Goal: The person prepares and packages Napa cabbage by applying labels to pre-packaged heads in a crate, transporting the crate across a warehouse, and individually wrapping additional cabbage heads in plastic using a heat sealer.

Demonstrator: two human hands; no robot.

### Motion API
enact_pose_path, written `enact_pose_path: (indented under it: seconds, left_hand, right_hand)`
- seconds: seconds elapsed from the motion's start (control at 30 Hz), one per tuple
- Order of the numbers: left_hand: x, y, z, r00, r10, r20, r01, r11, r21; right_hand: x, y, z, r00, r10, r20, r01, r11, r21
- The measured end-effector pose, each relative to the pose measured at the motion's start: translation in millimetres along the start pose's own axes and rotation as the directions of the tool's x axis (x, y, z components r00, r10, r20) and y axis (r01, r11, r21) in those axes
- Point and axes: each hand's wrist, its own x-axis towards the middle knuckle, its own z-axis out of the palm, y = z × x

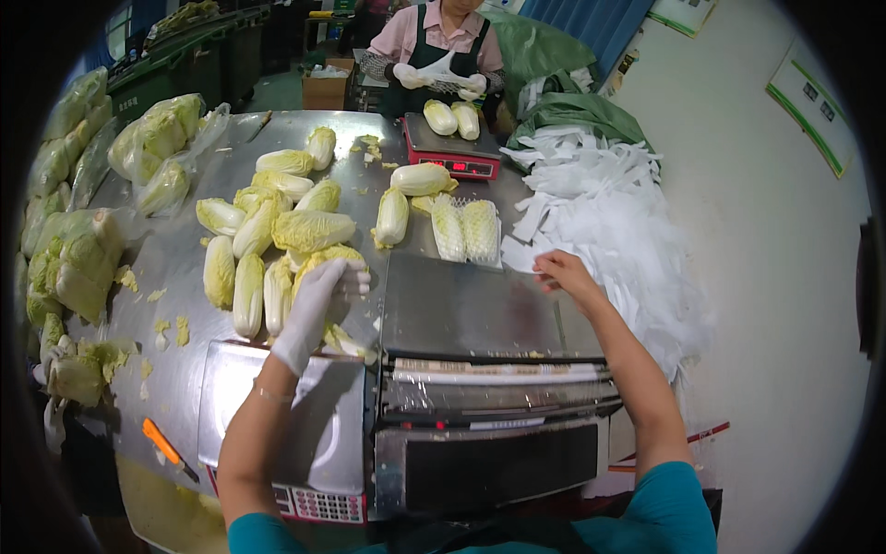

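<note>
My left hand [325,287], in a white glove, hangs over the near right side of a pile of napa cabbages [313,230]. Its fingers are bent beside a yellowish cabbage [336,255]; its palm side is hidden, so a grip cannot be judged. My bare right hand [566,275] is above the right part of a wrapping machine's steel top [471,305], fingers loosely bent, nothing visible in them. Just past its fingertips lies a white foam net sleeve [519,255]. Two cabbages in foam net [465,230] sit side by side beyond the machine.
A co-worker [443,48] across the table stretches a white net behind a red scale [453,163] bearing two cabbages. White sleeves [602,201] heap at right. Bagged cabbages [76,263] line the left. Nearer are a steel-topped scale [332,415], film roll [498,370] and orange knife [163,440].
</note>
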Motion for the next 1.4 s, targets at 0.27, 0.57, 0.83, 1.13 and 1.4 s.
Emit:
enact_pose_path:
  seconds: [0.27, 0.57, 0.83, 1.13, 1.4]
  left_hand:
    - [206.4, -47.3, 4.9, 0.900, -0.302, 0.314, 0.242, 0.946, 0.217]
    - [301.1, -144.7, 85.9, 0.691, -0.596, 0.409, 0.452, 0.798, 0.398]
    - [255.5, -19.4, 104.1, 0.966, 0.057, 0.251, -0.121, 0.961, 0.250]
    - [133.6, 26.8, 170.3, 0.812, -0.269, 0.517, -0.048, 0.853, 0.519]
    - [103.1, -14.9, 219.5, 0.764, -0.168, 0.623, -0.642, -0.089, 0.762]
  right_hand:
    - [202.9, 32.4, 58.3, 0.876, 0.437, -0.204, -0.446, 0.895, 0.005]
    - [227.6, 88.4, 48.6, 0.996, 0.089, -0.029, -0.094, 0.958, -0.273]
    - [153.9, -8.2, 62.0, 0.966, -0.255, -0.033, 0.247, 0.888, 0.387]
    - [-130.0, -10.7, 43.3, 0.972, -0.018, 0.235, -0.160, 0.684, 0.712]
    - [-217.6, 5.1, 7.7, 0.858, -0.164, 0.486, -0.214, 0.747, 0.629]
